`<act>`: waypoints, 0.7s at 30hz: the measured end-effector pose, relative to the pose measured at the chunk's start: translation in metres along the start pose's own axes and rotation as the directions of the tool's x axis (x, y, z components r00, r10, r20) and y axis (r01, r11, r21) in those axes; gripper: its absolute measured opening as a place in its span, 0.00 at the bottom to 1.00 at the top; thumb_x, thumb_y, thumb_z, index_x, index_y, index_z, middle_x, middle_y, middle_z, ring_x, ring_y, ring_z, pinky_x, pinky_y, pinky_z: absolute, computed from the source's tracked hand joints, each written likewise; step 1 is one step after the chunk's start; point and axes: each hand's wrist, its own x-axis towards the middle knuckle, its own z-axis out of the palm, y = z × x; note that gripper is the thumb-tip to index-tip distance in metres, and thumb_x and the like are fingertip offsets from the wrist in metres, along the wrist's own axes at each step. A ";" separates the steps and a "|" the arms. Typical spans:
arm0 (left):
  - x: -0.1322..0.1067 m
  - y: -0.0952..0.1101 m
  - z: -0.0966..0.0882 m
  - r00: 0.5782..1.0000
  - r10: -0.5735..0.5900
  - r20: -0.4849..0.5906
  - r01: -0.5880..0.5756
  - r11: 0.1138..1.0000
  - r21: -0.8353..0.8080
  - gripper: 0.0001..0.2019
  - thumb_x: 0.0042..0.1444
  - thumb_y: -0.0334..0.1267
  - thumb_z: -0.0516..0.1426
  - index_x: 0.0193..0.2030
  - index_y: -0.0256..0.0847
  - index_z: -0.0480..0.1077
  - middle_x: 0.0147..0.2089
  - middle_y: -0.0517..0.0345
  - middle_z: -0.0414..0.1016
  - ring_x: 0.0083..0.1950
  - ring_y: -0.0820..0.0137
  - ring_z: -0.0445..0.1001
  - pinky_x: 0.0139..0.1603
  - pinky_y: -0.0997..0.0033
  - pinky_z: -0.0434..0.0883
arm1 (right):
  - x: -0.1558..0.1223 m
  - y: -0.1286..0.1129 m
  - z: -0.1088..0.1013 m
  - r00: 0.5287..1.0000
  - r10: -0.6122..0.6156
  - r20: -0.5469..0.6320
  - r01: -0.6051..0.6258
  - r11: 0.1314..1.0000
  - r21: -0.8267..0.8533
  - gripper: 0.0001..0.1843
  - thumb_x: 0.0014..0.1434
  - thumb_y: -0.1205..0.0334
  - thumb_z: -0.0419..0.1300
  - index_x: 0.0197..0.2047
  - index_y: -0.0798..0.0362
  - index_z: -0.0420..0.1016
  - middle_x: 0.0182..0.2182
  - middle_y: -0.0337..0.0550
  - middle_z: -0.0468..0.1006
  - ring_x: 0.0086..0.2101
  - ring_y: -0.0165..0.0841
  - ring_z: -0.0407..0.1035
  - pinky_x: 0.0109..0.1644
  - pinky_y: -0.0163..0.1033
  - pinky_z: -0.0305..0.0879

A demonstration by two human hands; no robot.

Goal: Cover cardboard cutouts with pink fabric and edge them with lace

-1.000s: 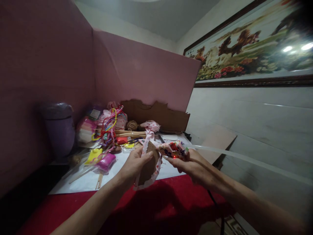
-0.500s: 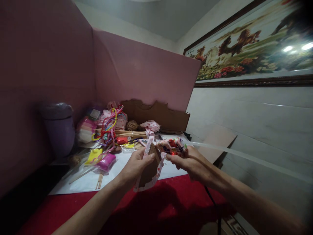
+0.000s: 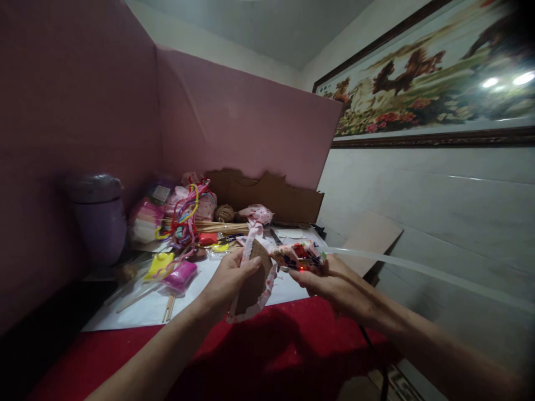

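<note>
Pink panels (image 3: 246,122) behind the worktop; red cloth (image 3: 259,345) at the near edge, white paper (image 3: 288,294) laid on top. Card (image 3: 256,287), 1 piece, brown face showing, pink cloth trim (image 3: 268,287) around its rim; held up, tilted, over the front edge of the paper. Left hand (image 3: 232,275) pinches it narrowly at the left side, thumb on the brown face. Right hand (image 3: 332,283) wrapped around a flowered glue gun (image 3: 297,253), red light (image 3: 301,269) lit. Tip at the card's upper right edge; cannot tell whether touching. Clear glue stick (image 3: 376,255) runs out the back; black cord (image 3: 379,353) hangs below the right forearm.

Left of the card: 2 packets, yellow (image 3: 161,266) and magenta (image 3: 183,277), side by side. Beyond: skewers (image 3: 221,228), twine ball (image 3: 224,213), torn cardboard (image 3: 276,196) against the rear panel. Purple bin (image 3: 98,231) far left. Framed horse picture (image 3: 418,78) on the right wall.
</note>
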 end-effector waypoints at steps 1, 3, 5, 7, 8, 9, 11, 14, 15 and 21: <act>0.000 0.000 0.000 1.000 0.003 0.004 -0.003 1.000 0.002 0.12 0.51 0.40 0.58 0.41 0.37 0.67 0.31 0.54 0.74 0.25 0.74 0.70 0.26 0.74 0.66 | 0.000 0.000 0.000 1.000 0.000 -0.001 0.000 1.000 -0.007 0.17 0.57 0.54 0.54 0.22 0.53 0.59 0.19 0.36 0.61 0.21 0.26 0.53 0.22 0.32 0.47; 0.000 0.000 0.000 1.000 0.000 0.008 0.000 1.000 0.002 0.12 0.52 0.40 0.58 0.40 0.37 0.67 0.31 0.55 0.74 0.25 0.74 0.70 0.27 0.74 0.65 | -0.001 -0.001 0.000 1.000 -0.002 0.004 0.002 1.000 -0.013 0.16 0.56 0.55 0.54 0.22 0.53 0.59 0.19 0.36 0.61 0.22 0.26 0.53 0.23 0.32 0.47; 0.000 0.000 0.000 1.000 -0.010 0.002 0.010 1.000 -0.004 0.12 0.52 0.40 0.58 0.40 0.37 0.67 0.31 0.55 0.74 0.25 0.73 0.71 0.27 0.74 0.65 | -0.002 -0.001 0.000 1.000 -0.009 0.001 0.009 1.000 0.000 0.15 0.56 0.55 0.54 0.22 0.53 0.58 0.20 0.35 0.61 0.22 0.26 0.53 0.23 0.32 0.48; -0.001 0.001 0.001 1.000 -0.021 0.000 0.021 1.000 -0.014 0.12 0.51 0.41 0.58 0.40 0.37 0.67 0.31 0.54 0.74 0.26 0.72 0.71 0.28 0.73 0.66 | -0.002 0.000 0.000 1.000 -0.010 -0.006 0.010 1.000 0.023 0.16 0.57 0.55 0.54 0.22 0.53 0.58 0.19 0.35 0.60 0.21 0.26 0.53 0.23 0.32 0.47; -0.001 0.001 0.001 1.000 -0.026 0.004 0.026 0.999 -0.019 0.12 0.51 0.41 0.58 0.40 0.37 0.67 0.31 0.54 0.74 0.26 0.71 0.71 0.28 0.72 0.66 | -0.002 0.001 0.000 1.000 -0.006 -0.010 0.006 0.999 0.034 0.16 0.57 0.54 0.53 0.22 0.53 0.58 0.19 0.35 0.60 0.21 0.26 0.52 0.22 0.32 0.47; -0.001 0.002 0.002 1.000 -0.029 0.010 0.029 0.999 -0.024 0.12 0.51 0.41 0.58 0.40 0.37 0.67 0.31 0.54 0.74 0.26 0.71 0.71 0.27 0.72 0.66 | -0.002 0.001 0.000 1.000 0.002 -0.010 -0.001 0.999 0.039 0.16 0.57 0.54 0.53 0.22 0.53 0.58 0.19 0.35 0.60 0.21 0.26 0.52 0.22 0.32 0.46; -0.002 0.003 0.003 0.999 -0.033 0.010 0.033 0.999 -0.027 0.13 0.51 0.42 0.59 0.40 0.37 0.67 0.31 0.54 0.74 0.25 0.71 0.71 0.27 0.72 0.66 | -0.002 0.001 0.000 1.000 0.027 -0.004 -0.027 0.999 0.029 0.17 0.57 0.53 0.54 0.22 0.53 0.58 0.19 0.35 0.61 0.20 0.26 0.51 0.21 0.32 0.45; -0.003 0.006 0.004 0.998 -0.046 -0.034 0.045 0.999 -0.022 0.12 0.49 0.40 0.60 0.39 0.37 0.67 0.29 0.56 0.74 0.25 0.73 0.70 0.27 0.73 0.65 | -0.001 -0.001 0.000 0.998 0.056 0.004 -0.056 0.998 -0.011 0.17 0.56 0.53 0.54 0.21 0.53 0.59 0.18 0.36 0.61 0.20 0.25 0.51 0.20 0.32 0.44; -0.003 0.007 0.004 0.998 -0.050 -0.046 0.049 0.999 -0.021 0.12 0.49 0.40 0.60 0.39 0.37 0.68 0.29 0.56 0.74 0.24 0.73 0.70 0.27 0.73 0.65 | -0.002 -0.002 0.000 0.998 0.058 0.004 -0.058 0.998 -0.019 0.17 0.56 0.53 0.54 0.21 0.53 0.59 0.18 0.36 0.61 0.20 0.25 0.51 0.20 0.33 0.44; -0.002 0.005 0.004 0.998 -0.049 -0.045 0.047 0.998 -0.030 0.12 0.47 0.40 0.61 0.38 0.37 0.69 0.30 0.55 0.75 0.25 0.73 0.71 0.28 0.73 0.65 | -0.001 -0.004 0.000 0.997 0.070 0.011 -0.070 0.998 0.004 0.17 0.56 0.52 0.54 0.21 0.53 0.61 0.18 0.36 0.61 0.20 0.25 0.51 0.20 0.32 0.44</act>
